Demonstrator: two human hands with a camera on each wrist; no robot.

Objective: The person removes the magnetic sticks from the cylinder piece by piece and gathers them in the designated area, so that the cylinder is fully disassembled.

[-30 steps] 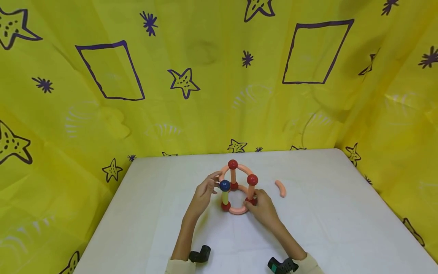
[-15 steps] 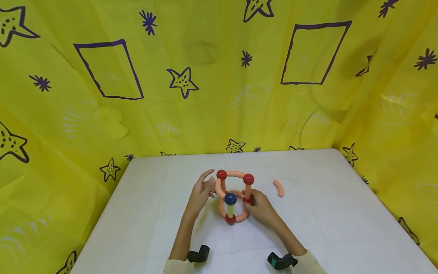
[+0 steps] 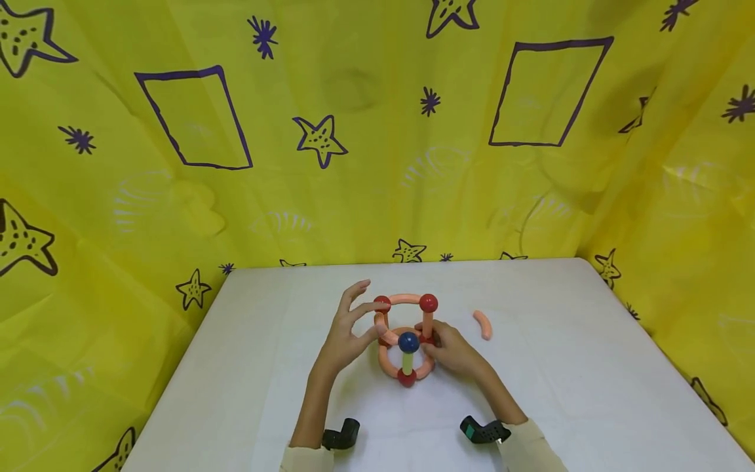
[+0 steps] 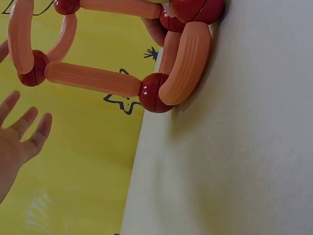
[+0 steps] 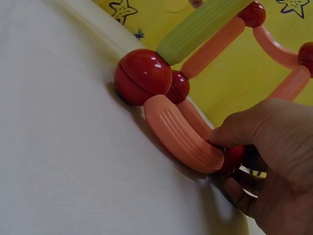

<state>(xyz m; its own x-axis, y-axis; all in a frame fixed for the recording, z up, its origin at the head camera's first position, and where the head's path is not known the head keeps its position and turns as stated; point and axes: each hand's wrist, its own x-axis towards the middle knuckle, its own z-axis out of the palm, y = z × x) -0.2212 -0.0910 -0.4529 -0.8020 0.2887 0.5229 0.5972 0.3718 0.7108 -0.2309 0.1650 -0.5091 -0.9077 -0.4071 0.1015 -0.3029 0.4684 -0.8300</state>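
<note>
A toy frame of balls and rods stands on the table, with a lower and an upper ring of curved orange rods (image 5: 178,137). Two red balls (image 3: 428,303) sit at its top back corners. At the front, a blue ball (image 3: 409,342) tops a yellow-green rod (image 3: 407,364). My right hand (image 3: 457,351) pinches a red ball (image 5: 234,159) at the right of the lower ring. On the other side, my left hand (image 3: 339,341) has its fingers spread around the upper left curved rod (image 4: 20,39); whether they touch it, I cannot tell.
One loose curved orange rod (image 3: 482,325) lies right of the frame. The white table (image 3: 248,367) meets a yellow patterned curtain (image 3: 377,196) at its back. Dark wrist cameras (image 3: 341,434) are strapped to both arms.
The frame has turned, its blue-ball corner coming from the left round to the front. My left hand has spread its fingers by the upper left rod. The right hand keeps hold low on the right.
</note>
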